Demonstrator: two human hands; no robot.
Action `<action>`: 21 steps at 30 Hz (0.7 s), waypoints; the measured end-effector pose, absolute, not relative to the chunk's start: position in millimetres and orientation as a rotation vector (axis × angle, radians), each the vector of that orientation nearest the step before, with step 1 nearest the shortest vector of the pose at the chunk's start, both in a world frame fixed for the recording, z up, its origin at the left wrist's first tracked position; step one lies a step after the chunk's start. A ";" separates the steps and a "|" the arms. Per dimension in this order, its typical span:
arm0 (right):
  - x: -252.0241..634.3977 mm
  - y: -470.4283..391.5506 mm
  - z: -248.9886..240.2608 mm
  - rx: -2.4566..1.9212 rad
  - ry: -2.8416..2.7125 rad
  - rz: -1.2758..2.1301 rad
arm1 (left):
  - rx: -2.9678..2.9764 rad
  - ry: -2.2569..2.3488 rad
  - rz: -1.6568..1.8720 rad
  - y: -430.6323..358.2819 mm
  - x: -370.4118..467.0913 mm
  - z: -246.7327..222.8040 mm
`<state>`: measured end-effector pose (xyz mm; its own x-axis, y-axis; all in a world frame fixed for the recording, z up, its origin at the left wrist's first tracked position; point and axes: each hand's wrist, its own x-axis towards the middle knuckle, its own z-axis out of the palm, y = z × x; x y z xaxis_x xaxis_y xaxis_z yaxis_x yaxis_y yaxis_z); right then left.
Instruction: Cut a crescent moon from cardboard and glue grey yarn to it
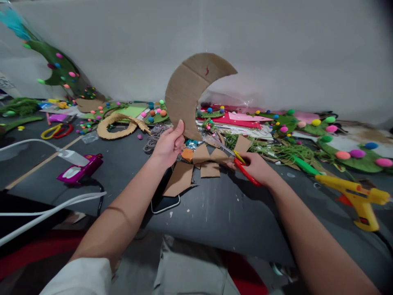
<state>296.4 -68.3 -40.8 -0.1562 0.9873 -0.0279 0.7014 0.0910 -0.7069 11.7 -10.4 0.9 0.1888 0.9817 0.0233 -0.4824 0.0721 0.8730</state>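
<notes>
1. Left hand [172, 141] has its grip pinched on the lower part of a cardboard crescent [184, 84], held up above the surface [208, 223] (little red mark near the top tip, btw).
2. Right hand [258, 164] has its grip wrapped round red-and-yellow scissors [246, 171], right by some cardboard scraps [179, 180].
3. Yellow glue gun [353, 191] lies off to the right.

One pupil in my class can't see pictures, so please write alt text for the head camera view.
A person's left hand holds up a cardboard crescent, while the right hand holds scissors. Cardboard scraps lie below on a dark table, with a yellow glue gun to the right.
</notes>
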 end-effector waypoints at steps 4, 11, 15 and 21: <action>289.9 -74.1 -35.6 -1.617 -1.868 0.957 | 0.889 0.727 1.308 -8.5 12.0 -0.6; 276.6 -84.5 -25.2 -1.606 -1.824 0.973 | 0.999 0.803 1.309 -13.3 15.7 -2.1; 275.5 -86.7 -24.4 -1.621 -1.836 0.993 | 1.111 0.790 1.309 -18.6 22.5 -6.0; 274.1 -89.0 -23.2 -1.627 -1.868 1.059 | 1.177 0.803 1.280 -23.6 28.7 -8.7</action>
